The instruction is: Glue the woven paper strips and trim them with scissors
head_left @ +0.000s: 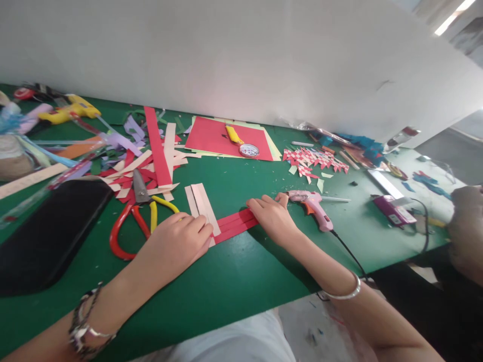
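My left hand (184,239) is closed at the crossing of the paper strips, its fingers curled over the lower end of the pale pink paper strips (207,206). Two pale strips stick up side by side from under it. To the right run the red paper strips (234,226), lying crosswise to the pale ones. My right hand (274,216) grips the far right end of the red strips, fingertips bent over them. Its thumb side is partly hidden. Beside it lies a pink glue gun (313,206). Scissors with red and yellow handles (124,234) rest left of my left hand.
Loose red and pale strips (160,151) pile up behind the scissors. A black case (56,231) lies at left. Red sheets (211,138) carry a yellow cutter (234,134) and a round tin (249,150). Woven checked pieces (313,158) lie behind the glue gun. Another person's arm (466,226) shows at right.
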Demonstrator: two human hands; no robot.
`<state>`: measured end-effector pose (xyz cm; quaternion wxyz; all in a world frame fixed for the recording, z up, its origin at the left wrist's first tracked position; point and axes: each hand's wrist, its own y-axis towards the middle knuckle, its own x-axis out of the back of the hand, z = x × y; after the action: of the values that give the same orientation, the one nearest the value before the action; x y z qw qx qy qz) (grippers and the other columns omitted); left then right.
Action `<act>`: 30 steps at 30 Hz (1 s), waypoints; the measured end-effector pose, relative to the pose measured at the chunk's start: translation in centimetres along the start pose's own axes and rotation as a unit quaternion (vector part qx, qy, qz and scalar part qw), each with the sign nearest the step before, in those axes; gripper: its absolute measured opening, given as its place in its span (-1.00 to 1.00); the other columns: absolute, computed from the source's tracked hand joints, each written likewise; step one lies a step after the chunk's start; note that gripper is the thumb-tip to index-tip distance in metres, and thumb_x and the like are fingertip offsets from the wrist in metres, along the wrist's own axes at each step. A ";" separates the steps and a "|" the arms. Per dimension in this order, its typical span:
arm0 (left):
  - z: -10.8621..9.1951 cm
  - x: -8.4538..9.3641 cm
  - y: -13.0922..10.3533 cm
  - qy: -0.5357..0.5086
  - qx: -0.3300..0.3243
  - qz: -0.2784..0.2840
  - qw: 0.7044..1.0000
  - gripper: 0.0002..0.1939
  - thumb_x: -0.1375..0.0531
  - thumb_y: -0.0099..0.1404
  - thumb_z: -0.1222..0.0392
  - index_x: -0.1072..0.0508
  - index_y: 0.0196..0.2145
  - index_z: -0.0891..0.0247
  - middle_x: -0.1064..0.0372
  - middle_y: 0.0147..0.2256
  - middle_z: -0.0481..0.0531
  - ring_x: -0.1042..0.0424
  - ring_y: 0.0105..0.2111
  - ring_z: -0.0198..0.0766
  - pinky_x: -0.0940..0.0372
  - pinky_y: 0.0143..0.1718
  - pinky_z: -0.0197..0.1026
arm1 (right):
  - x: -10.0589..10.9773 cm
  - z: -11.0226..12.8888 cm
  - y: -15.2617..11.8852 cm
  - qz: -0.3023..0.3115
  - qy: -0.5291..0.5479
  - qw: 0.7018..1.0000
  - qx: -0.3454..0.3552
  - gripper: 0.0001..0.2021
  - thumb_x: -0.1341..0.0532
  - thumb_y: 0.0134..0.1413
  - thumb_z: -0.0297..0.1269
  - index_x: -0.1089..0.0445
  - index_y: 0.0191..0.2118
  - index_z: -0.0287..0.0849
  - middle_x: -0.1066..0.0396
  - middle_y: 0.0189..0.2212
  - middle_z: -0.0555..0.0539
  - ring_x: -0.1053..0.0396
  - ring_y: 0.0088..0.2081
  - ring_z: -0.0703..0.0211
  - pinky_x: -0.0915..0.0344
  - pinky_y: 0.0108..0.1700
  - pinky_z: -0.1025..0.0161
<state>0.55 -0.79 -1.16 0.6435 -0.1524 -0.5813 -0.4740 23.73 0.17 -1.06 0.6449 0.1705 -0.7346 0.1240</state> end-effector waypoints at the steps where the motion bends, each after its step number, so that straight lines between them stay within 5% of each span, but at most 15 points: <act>1: 0.0 0.1 0.0 0.002 0.001 0.000 1.000 -0.86 -0.08 0.21 0.28 -0.35 -0.49 0.23 -0.29 -0.55 -0.06 -0.31 -0.55 -0.24 -0.15 -0.44 -0.15 | 0.0 0.0 0.0 0.005 0.000 1.000 0.000 -0.75 0.00 0.10 -0.65 -0.29 -0.25 -0.21 -0.44 -0.41 -0.04 -0.20 -0.30 0.17 0.21 -0.26 0.15; 11: -0.1 0.0 -0.1 -0.002 0.005 -0.003 1.000 -0.87 -0.09 0.21 0.28 -0.34 -0.49 0.22 -0.28 -0.55 -0.06 -0.30 -0.54 -0.25 -0.14 -0.43 -0.15 | -0.1 0.1 0.1 -0.015 -0.028 0.999 -0.010 -0.76 -0.01 0.09 -0.66 -0.29 -0.26 -0.20 -0.43 -0.44 -0.01 -0.19 -0.30 0.16 0.21 -0.27 0.15; 18: 0.0 0.0 -0.1 -0.005 0.009 -0.004 1.000 -0.85 -0.07 0.22 0.30 -0.35 -0.49 0.23 -0.29 -0.55 -0.06 -0.31 -0.53 -0.24 -0.14 -0.43 -0.15 | -0.1 -0.3 -1.2 -0.124 -0.054 0.989 -0.053 -0.73 0.03 0.16 -0.58 -0.33 -0.17 -0.18 -0.40 -0.38 -0.06 -0.18 -0.29 0.15 0.17 -0.23 0.13; 24: 0.0 0.2 0.0 -0.014 0.013 0.004 1.000 -0.83 -0.05 0.23 0.30 -0.36 -0.49 0.22 -0.30 -0.55 -0.04 -0.32 -0.52 -0.24 -0.14 -0.42 -0.14 | 1.2 2.8 -2.3 -0.041 0.049 0.994 0.083 -0.70 0.06 0.30 -0.19 -0.32 0.00 -0.08 -0.36 -0.27 -0.09 -0.18 -0.22 0.12 0.14 -0.24 0.14; 30: -0.1 0.3 0.1 -0.011 0.014 0.011 1.000 -0.83 -0.06 0.23 0.30 -0.35 -0.50 0.22 -0.29 -0.55 -0.05 -0.32 -0.53 -0.24 -0.14 -0.43 -0.14 | 0.4 1.5 -2.6 -0.026 0.024 0.999 0.041 -0.65 0.07 0.30 -0.18 -0.33 0.03 -0.15 -0.35 -0.24 -0.14 -0.17 -0.20 0.09 0.13 -0.21 0.12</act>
<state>0.62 -0.96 -0.87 0.6443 -0.1553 -0.5935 -0.4568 23.40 -2.83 -1.01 0.6577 0.2125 -0.7087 0.1414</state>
